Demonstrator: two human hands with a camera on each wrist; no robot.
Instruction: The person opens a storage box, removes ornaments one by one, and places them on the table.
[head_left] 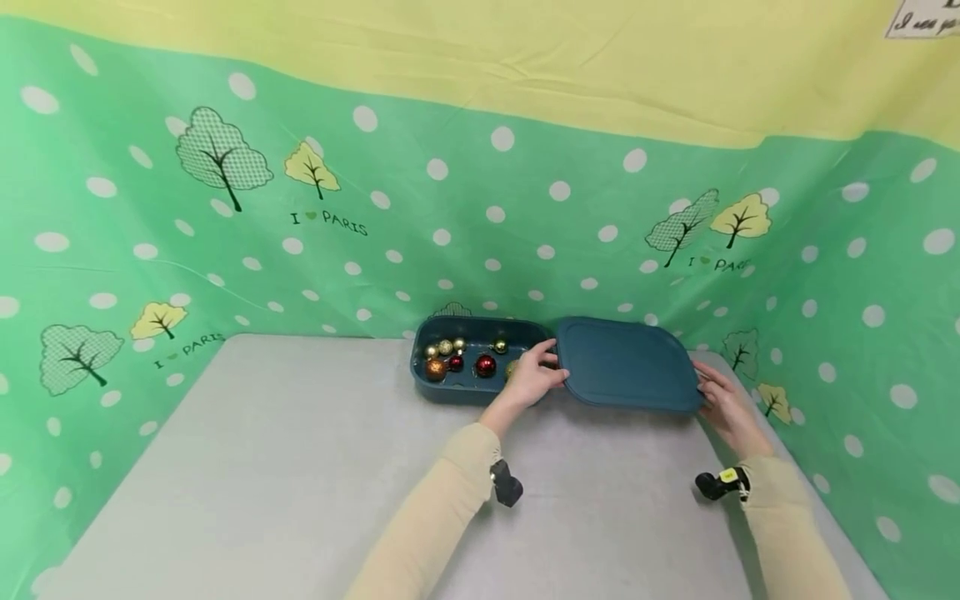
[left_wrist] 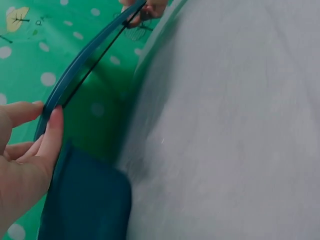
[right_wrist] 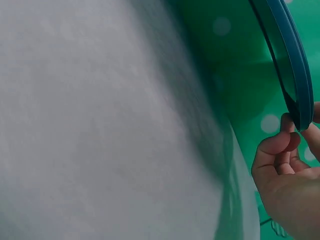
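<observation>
Both hands hold a dark blue lid level above the table, one at each end. The left hand pinches its left end between thumb and fingers, close beside the box. At the lid's right end, the right hand grips the rim; in the right wrist view its fingers curl at the edge. A dark blue box stands uncovered to the left of the lid, its right end partly hidden by the left hand. Inside lie several small baubles, among them a red bauble and an orange bauble.
A grey cloth covers the table. Behind it and at both sides hangs a green curtain with white dots and printed trees, close to the back of the box. The lid's shadow falls on the tabletop.
</observation>
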